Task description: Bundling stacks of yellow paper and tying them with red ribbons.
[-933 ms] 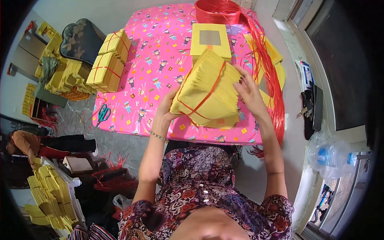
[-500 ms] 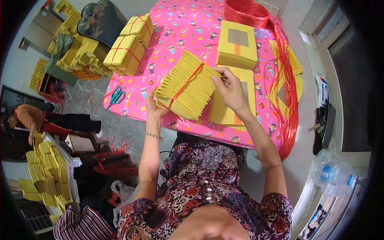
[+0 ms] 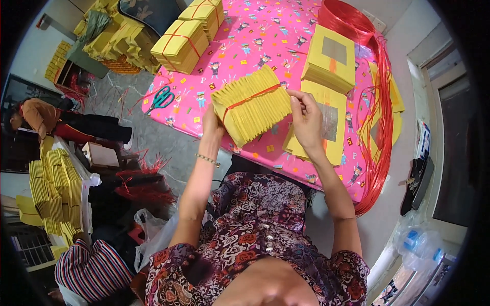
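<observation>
Between my two hands, over the near edge of the table, is a thick bundle of yellow paper (image 3: 250, 115), its folded edges facing up in ridges. A red plastic strap (image 3: 255, 97) runs across it. My left hand (image 3: 212, 125) grips the bundle's left end, its fingers partly hidden beneath. At the right end my right hand (image 3: 308, 120) has its thumb and bent fingers closed at the paper's edge. Just right of the bundle lies a low stack of yellow sheets (image 3: 329, 137) with a grey panel, and behind it stands a taller stack (image 3: 329, 71).
A pink patterned cloth (image 3: 245, 51) covers the table. Strapped yellow bundles (image 3: 181, 43) stand at the far left, with teal scissors (image 3: 162, 98) near the left edge. Red plastic strands (image 3: 380, 153) hang down the right side from a red coil (image 3: 347, 20). A person (image 3: 38, 117) bends over at the left.
The bundle has turned clockwise, so its strap slopes less steeply. Both hands stay at its ends. My view has shifted, with the table's things now farther right.
</observation>
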### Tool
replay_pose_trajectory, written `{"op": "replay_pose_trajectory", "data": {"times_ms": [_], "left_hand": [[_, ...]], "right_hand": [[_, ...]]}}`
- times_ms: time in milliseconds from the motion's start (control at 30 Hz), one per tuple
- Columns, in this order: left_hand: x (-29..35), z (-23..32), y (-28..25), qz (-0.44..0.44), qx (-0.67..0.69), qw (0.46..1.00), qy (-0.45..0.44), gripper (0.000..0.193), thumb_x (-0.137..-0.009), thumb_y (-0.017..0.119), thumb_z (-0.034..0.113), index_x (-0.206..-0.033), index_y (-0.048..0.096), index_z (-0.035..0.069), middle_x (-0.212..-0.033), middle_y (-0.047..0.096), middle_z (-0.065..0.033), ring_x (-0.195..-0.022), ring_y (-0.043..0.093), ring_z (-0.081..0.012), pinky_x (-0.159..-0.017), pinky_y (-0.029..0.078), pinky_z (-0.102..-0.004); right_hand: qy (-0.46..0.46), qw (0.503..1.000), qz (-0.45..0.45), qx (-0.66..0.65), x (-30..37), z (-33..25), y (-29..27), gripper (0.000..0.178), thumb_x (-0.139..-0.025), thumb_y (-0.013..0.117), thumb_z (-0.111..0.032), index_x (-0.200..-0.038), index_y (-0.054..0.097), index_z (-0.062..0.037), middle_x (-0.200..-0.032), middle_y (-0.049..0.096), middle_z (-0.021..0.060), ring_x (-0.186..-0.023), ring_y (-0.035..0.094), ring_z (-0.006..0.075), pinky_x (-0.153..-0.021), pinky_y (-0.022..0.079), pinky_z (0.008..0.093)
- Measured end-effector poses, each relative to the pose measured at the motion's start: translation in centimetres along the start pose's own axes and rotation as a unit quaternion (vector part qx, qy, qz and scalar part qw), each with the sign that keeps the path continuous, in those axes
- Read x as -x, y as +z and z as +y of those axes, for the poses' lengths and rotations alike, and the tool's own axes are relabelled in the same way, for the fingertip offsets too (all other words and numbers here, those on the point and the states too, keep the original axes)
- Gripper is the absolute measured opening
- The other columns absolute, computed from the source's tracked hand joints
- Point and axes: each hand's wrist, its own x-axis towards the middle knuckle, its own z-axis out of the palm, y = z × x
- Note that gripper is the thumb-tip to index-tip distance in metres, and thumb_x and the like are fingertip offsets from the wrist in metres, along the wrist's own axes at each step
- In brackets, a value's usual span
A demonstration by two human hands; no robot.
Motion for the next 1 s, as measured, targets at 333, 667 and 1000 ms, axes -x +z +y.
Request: {"op": "replay_pose_trajectory", "data": {"times_ms": [333,667,1000], "left_hand": [[1.5,5.8,2.4,0.048,-0.353,0.881,0.311,0.023,-0.092,0.055,0.02,-0.093,0.061,-0.002,-0.08,0.062,-0.004,-0.073,0.056,-0.0086,-0.064,0.044,-0.0228],[6.5,5.3,13.7,-0.159,-0.711,0.502,0.466,0.054,-0.087,0.058,0.036,-0.12,0.051,-0.007,-0.122,0.054,-0.0218,-0.117,0.048,-0.0381,-0.1,0.036,-0.046],[7.7,4.3,13.6,-0.219,-0.815,0.358,0.4,0.124,-0.052,0.066,0.076,-0.134,0.032,-0.011,-0.136,0.041,-0.0229,-0.13,0.033,-0.0382,-0.111,0.021,-0.0479]], "right_hand": [[0.053,0.988,-0.14,-0.038,-1.1,-0.5,0.0,0.027,-0.091,0.058,-0.025,-0.103,0.062,-0.0013,-0.094,0.063,0.0078,-0.077,0.061,0.0127,-0.069,0.048,0.0267],[0.003,0.98,-0.198,-0.034,-7.2,0.9,2.5,0.048,-0.095,0.051,-0.033,-0.129,0.044,0.0001,-0.125,0.052,0.0164,-0.113,0.053,0.022,-0.092,0.043,0.0324],[0.08,0.95,-0.284,-0.101,-5.7,0.3,3.0,0.06,-0.1,0.035,-0.036,-0.141,0.023,0.0048,-0.146,0.027,0.0208,-0.138,0.023,0.0268,-0.112,0.02,0.0335]]}}
